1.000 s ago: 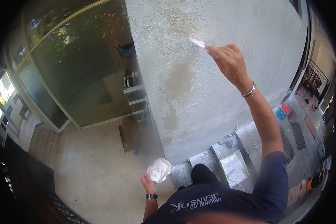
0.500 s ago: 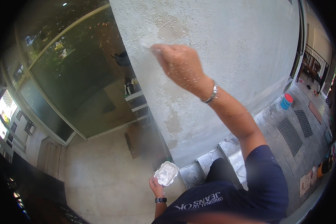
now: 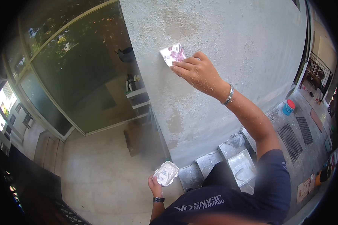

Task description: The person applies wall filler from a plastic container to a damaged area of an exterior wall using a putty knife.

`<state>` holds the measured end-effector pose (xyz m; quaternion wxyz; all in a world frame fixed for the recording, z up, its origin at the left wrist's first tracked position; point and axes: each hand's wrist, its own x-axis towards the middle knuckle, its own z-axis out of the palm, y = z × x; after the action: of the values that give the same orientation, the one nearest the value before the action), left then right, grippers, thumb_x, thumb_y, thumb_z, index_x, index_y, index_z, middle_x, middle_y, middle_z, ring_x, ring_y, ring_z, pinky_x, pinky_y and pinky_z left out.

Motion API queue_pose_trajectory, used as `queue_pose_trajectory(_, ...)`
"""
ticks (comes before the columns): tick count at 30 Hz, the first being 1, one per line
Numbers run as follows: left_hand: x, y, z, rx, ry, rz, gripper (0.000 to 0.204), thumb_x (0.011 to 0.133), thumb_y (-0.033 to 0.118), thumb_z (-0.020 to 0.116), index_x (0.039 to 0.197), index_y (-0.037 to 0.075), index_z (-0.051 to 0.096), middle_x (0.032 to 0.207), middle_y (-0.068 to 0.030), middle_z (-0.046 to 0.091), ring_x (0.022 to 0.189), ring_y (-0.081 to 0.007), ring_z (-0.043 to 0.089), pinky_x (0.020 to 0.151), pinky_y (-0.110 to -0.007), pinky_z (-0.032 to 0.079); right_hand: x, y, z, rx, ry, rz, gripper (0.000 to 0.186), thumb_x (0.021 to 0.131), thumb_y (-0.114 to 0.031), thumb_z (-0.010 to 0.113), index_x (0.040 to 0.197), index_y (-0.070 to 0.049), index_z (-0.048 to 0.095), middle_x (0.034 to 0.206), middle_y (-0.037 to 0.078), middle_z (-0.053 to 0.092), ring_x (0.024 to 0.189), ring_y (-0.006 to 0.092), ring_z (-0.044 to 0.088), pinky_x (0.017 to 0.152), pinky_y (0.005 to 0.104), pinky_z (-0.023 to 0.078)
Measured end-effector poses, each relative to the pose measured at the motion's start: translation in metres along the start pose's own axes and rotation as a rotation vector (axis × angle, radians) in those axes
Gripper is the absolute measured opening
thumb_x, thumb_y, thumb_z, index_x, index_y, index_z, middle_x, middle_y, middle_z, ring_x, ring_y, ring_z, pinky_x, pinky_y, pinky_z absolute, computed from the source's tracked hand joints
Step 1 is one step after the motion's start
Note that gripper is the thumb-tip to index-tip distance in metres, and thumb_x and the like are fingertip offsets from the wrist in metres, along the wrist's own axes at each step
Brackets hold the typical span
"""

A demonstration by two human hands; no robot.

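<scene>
My right hand (image 3: 197, 75) is raised at the white plastered wall (image 3: 251, 45), fingers closed on a flat putty scraper (image 3: 172, 54), its shiny face marked white and pink, held at the wall near its left edge. Rough texture and beige damp-looking patches (image 3: 176, 120) show on the wall around it. Low on the left, my left hand (image 3: 154, 183) grips a small white plastic container (image 3: 166, 173) of white paste by its rim.
Paint-spattered grey steps (image 3: 187, 176) run along the wall's foot, bearing a white tray (image 3: 240, 168) and crumpled plastic (image 3: 234, 141). A glass panel (image 3: 79, 75) and shelves (image 3: 137, 93) stand left. A red-lidded blue bucket (image 3: 288, 108) and perforated mats (image 3: 289, 140) lie right.
My right hand swept left across the wall with the scraper, then came slightly down and right, the blade now turned broadside to view. My left hand with the container shifted a little right.
</scene>
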<state>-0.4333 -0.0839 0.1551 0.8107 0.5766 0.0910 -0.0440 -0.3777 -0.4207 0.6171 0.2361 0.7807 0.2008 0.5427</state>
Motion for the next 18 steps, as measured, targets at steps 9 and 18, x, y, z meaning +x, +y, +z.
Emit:
queue_pose_trajectory(9, -0.006, -0.006, 0.003, -0.003, -0.027, 0.042, 0.028, 0.097, 0.014, 0.048, 0.119, -0.002, 0.048, 0.111, -0.0162, 0.059, 0.098, -0.0232, 0.061, 0.083, -0.035, 0.053, 0.048, 0.046, -0.002, -0.143, 0.319, 0.465, 0.011, 0.091, -0.015, 0.06, 0.091, -0.005, 0.065, 0.06, 0.008, 0.062, 0.047, 0.018, 0.055, 0.052, 0.0301, 0.041)
queue_pose_trajectory(18, -0.021, -0.016, -0.007, 0.013, 0.028, 0.055, 0.028, 0.097, 0.014, 0.048, 0.12, -0.002, 0.048, 0.112, -0.0175, 0.06, 0.097, -0.0237, 0.062, 0.083, -0.035, 0.054, 0.059, -0.013, -0.016, 0.251, 0.201, 0.26, 0.012, 0.091, -0.017, 0.06, 0.094, -0.007, 0.067, 0.069, 0.008, 0.066, 0.059, 0.0186, 0.061, 0.06, 0.0337, 0.042)
